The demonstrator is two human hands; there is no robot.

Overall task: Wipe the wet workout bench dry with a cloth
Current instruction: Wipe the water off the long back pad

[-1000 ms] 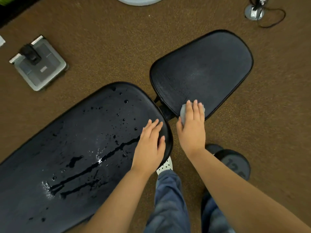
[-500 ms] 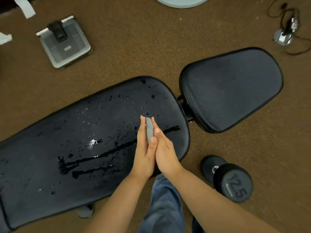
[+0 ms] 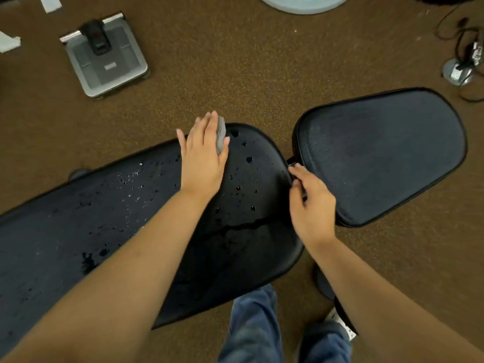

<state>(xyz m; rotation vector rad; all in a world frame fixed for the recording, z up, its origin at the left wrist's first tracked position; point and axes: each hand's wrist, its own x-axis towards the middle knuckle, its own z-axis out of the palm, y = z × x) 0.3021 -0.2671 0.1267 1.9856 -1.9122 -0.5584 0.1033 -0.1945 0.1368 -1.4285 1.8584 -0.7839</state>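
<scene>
The long black back pad [image 3: 78, 226] of the workout bench runs from the left edge to the middle and carries water drops and a dark streak. The separate black seat pad [image 3: 387, 153] at the right looks matte, with no drops on it. My left hand [image 3: 203, 158] lies flat at the far edge of the back pad and presses a folded grey cloth [image 3: 221, 134] against it. My right hand [image 3: 311, 203] rests with curled fingers on the near end of the back pad, at the gap between the pads.
Brown carpet surrounds the bench. A grey floor-cleaner head [image 3: 104, 56] lies at the upper left. A round pale base [image 3: 303, 3] sits at the top edge, and a metal stand with cables [image 3: 461, 66] at the upper right. My legs in jeans [image 3: 254, 326] stand below the bench.
The cloth went from my right hand on the seat pad, through both hands pressed together, into my left hand. That hand moved to the back pad's far edge; my right hand shifted to the gap.
</scene>
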